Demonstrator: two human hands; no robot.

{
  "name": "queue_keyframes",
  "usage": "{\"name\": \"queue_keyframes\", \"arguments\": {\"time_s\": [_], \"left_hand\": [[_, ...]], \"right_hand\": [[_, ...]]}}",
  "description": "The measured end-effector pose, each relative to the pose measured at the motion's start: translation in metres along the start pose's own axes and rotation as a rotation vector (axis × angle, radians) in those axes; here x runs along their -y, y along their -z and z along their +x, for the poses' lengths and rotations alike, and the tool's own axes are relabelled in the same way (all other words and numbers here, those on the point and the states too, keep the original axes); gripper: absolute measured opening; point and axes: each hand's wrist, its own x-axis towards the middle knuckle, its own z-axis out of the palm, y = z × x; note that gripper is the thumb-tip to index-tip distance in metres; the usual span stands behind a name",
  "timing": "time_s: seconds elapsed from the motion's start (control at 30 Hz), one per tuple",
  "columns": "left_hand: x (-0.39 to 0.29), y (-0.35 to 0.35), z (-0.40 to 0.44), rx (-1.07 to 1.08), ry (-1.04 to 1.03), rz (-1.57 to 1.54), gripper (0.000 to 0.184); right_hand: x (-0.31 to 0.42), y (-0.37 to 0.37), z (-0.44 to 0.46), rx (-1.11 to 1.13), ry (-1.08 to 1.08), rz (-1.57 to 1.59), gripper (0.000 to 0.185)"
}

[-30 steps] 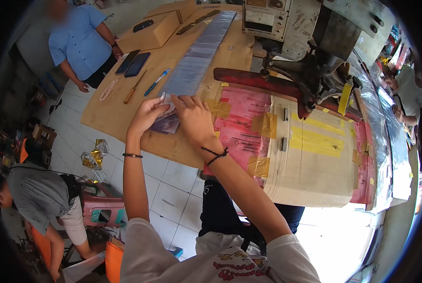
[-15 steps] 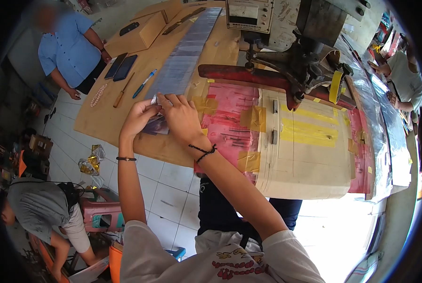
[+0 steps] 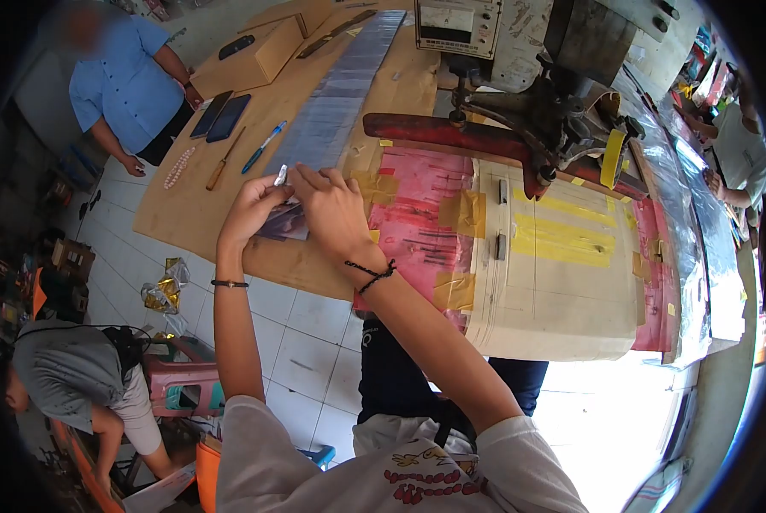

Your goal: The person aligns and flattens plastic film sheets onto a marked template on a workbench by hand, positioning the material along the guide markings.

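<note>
My left hand (image 3: 254,208) pinches a small, shiny clear plastic piece (image 3: 281,175) between thumb and fingertips. Close against it, my right hand (image 3: 330,209) has its fingers bent over the same piece; its thumb is hidden. Below both hands, a dark glossy printed sheet (image 3: 287,224) lies at the edge of the brown table (image 3: 186,201). A long strip of translucent plastic sheets (image 3: 323,120) runs away from my hands. To its left are a blue pen (image 3: 264,147) and a wooden-handled tool (image 3: 220,169).
A press machine (image 3: 545,111) with a red bar stands over a red and tan taped board (image 3: 571,291). Two phones (image 3: 228,117) and a cardboard box (image 3: 250,64) lie at the back left. A person in blue (image 3: 130,81) stands beyond; others are at lower left and far right.
The view has shifted, so the table and machine appear further left. Both hands stay together at the small plastic piece, with the fingers slightly moved.
</note>
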Motion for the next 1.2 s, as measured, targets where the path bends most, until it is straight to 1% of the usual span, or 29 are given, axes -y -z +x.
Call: {"name": "queue_keyframes", "arguments": {"time_s": [0.1,0.2,0.23,0.3,0.4,0.5,0.6,0.63,0.73,0.8,0.9,0.93,1.03,1.1,1.13,1.2], "left_hand": [[-0.004,-0.005,-0.002,-0.022,-0.008,-0.014,0.019],[0.001,-0.007,0.002,-0.066,-0.060,0.029,0.019],[0.004,-0.006,0.003,-0.086,-0.085,0.052,0.019],[0.000,-0.011,0.003,-0.104,-0.072,0.050,0.021],[0.003,-0.011,0.005,-0.122,-0.044,0.040,0.023],[0.001,-0.008,0.006,-0.104,-0.023,0.040,0.025],[0.000,-0.012,0.006,-0.110,-0.037,0.021,0.028],[0.000,-0.014,0.006,-0.118,-0.047,0.010,0.029],[0.013,-0.005,0.009,-0.041,-0.055,0.047,0.032],[0.000,-0.009,0.002,-0.004,-0.039,0.089,0.033],[-0.005,-0.011,-0.003,0.027,-0.058,0.112,0.034],[-0.004,-0.011,-0.003,0.031,-0.072,0.114,0.034],[-0.009,-0.011,-0.003,-0.052,0.000,0.052,0.037],[-0.013,-0.012,-0.004,-0.049,0.041,-0.022,0.038],[-0.015,-0.012,-0.004,-0.046,0.063,-0.057,0.039],[0.005,0.000,0.006,-0.085,0.101,-0.066,0.039]], "right_hand": [[0.000,0.000,0.002,0.018,-0.054,0.022,0.045],[-0.001,0.008,0.001,0.073,-0.026,-0.031,0.048],[0.000,0.006,0.000,0.046,-0.008,-0.076,0.049],[0.000,-0.002,-0.002,-0.013,0.033,-0.163,0.049],[0.000,-0.006,-0.005,-0.009,0.071,-0.272,0.050],[0.001,-0.006,-0.006,0.026,0.093,-0.307,0.051],[0.002,-0.004,-0.005,-0.005,0.075,-0.261,0.046],[0.000,-0.002,-0.005,-0.006,0.035,-0.176,0.042],[-0.002,0.008,0.004,-0.015,-0.092,0.047,0.031],[-0.003,0.009,0.008,-0.029,-0.187,0.152,0.023],[-0.005,0.009,0.011,0.002,-0.319,0.287,0.019],[-0.006,0.009,0.011,-0.018,-0.287,0.274,0.018],[-0.008,0.007,0.009,-0.062,-0.188,0.215,0.015],[-0.007,0.007,0.006,-0.070,-0.121,0.142,0.015],[-0.005,0.006,0.005,-0.072,-0.118,0.115,0.015],[-0.002,0.004,0.003,-0.074,-0.112,0.063,0.015]]}}
